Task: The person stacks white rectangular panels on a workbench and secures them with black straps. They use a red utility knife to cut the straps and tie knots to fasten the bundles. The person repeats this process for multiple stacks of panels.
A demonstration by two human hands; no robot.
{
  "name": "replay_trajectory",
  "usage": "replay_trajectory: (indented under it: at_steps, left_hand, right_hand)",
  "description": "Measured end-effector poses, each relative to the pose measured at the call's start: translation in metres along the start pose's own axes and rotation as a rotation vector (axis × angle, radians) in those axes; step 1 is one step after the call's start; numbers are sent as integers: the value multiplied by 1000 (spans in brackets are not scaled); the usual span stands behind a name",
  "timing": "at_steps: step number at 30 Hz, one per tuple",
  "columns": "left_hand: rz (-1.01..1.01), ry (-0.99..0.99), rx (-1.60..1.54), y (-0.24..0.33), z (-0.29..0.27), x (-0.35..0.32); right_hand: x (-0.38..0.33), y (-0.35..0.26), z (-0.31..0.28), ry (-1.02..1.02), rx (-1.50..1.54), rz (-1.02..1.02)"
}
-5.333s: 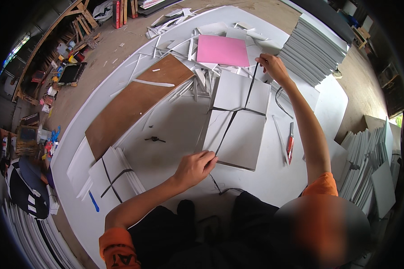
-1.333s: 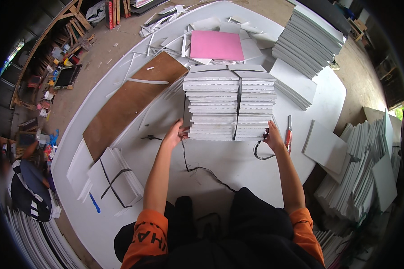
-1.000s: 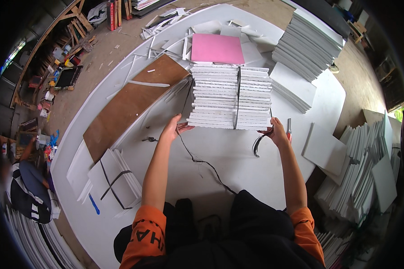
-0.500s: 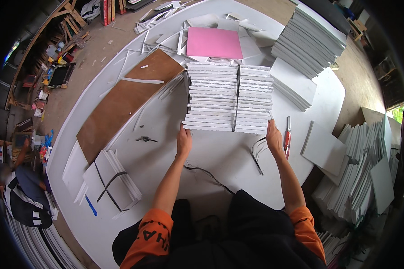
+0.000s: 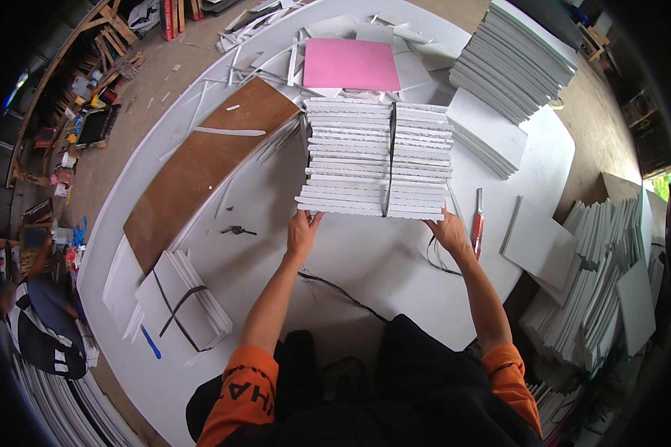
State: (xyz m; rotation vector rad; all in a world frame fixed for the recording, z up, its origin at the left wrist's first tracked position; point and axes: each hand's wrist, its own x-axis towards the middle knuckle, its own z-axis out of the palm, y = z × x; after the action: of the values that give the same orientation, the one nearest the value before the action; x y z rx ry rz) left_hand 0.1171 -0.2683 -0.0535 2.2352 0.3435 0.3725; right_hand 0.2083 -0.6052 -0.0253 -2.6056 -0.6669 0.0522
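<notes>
A stack of white foam-like boards [image 5: 350,156] with rough edges lies in front of me, bound by a black strap [image 5: 391,160]. My left hand [image 5: 302,232] grips its near left corner, some fingertips hidden beneath the edge. At the near right corner my right hand [image 5: 450,229] holds the same bundle, fingers curled toward its underside. Beside the right wrist lies a loose black strap [image 5: 441,265]. A red-handled utility knife [image 5: 478,227] is just to the right of that hand. Another black strap [image 5: 343,296] trails across the table between my forearms.
On the white table [image 5: 268,186] are a brown panel [image 5: 209,167], a small strapped bundle [image 5: 183,298], a blue knife [image 5: 150,343], a pink sheet [image 5: 350,65] and white offcuts. Tall board stacks [image 5: 511,63] stand far right, more [image 5: 589,290] at right. A person [image 5: 45,328] is at far left.
Both hands have shifted at the bundle's near corners; the right moved inward and under the edge. The loose strap by the right wrist has changed shape. The view has shifted slightly.
</notes>
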Motion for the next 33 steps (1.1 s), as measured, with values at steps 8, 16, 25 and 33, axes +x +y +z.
replay_trajectory:
  at_steps: [8,16,25,33]
  left_hand:
    - [192,137,-191,84,-51,55]
    - [99,7,80,164,-115,104]
    - [34,-131,286,157,-116,120]
    - [34,-104,403,150,-90,114]
  right_hand:
    - [21,-28,-61,58,276,132]
    - [54,-80,-168,-83,601,421]
    - [50,-83,-157,-152,690,527]
    - [57,-73,-136,-70,568,500]
